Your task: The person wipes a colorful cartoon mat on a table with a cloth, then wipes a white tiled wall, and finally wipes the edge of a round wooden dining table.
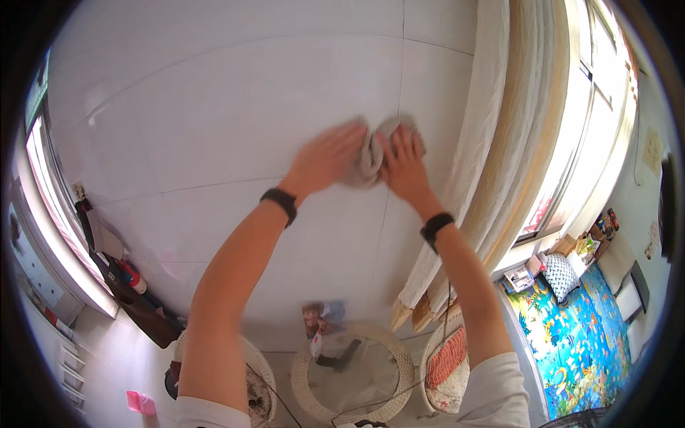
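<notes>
Both hands are raised against a pale tiled wall (225,117) and rest on a crumpled grey-beige cloth (372,155). My left hand (329,155), blurred, lies on the left part of the cloth with its fingers pointing up and right. My right hand (404,163) presses the right part of the cloth with spread fingers. A black band (281,204) circles the left wrist, and another black band (438,227) circles the right one. The cloth covers part of a tile joint.
Long cream curtains (497,139) hang just right of the hands, beside a window. Below stand a round glass-topped table (350,380) with a woven rim and a chair with a red cushion (448,357). Bags hang at left; a pink bin (140,402) stands on the floor.
</notes>
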`<state>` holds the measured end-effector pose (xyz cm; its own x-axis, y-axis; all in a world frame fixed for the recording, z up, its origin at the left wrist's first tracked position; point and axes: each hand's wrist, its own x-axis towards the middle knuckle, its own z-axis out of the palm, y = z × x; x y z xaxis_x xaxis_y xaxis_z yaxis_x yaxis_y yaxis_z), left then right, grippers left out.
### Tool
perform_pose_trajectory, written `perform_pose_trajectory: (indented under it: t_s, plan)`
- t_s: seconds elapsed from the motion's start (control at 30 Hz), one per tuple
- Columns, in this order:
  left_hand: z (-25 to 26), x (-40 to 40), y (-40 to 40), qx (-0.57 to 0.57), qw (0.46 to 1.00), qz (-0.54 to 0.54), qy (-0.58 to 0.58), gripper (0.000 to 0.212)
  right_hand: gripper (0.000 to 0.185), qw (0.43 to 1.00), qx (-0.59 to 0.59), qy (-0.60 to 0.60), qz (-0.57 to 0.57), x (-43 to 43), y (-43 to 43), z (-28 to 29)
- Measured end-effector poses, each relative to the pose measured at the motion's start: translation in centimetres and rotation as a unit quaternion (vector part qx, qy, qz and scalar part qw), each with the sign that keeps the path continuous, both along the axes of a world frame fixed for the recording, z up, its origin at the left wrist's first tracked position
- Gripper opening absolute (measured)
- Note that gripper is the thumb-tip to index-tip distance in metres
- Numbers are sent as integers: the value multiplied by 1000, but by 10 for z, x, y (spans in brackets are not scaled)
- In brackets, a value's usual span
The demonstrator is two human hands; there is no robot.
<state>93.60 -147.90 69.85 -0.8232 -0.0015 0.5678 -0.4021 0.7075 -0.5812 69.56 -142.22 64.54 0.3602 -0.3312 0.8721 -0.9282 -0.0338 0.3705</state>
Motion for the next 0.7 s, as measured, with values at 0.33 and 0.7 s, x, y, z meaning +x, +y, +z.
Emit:
perform_pose_trajectory:
  t_s: [0.33,0.7]
  plan:
    - [156,-81,-12,-206,946,17,249,63,66,984,-174,-23,6,-43,-32,185]
    - [48,-79,4,-140,979,-58,134,63,65,991,-119,-47,46,-45,-22,66]
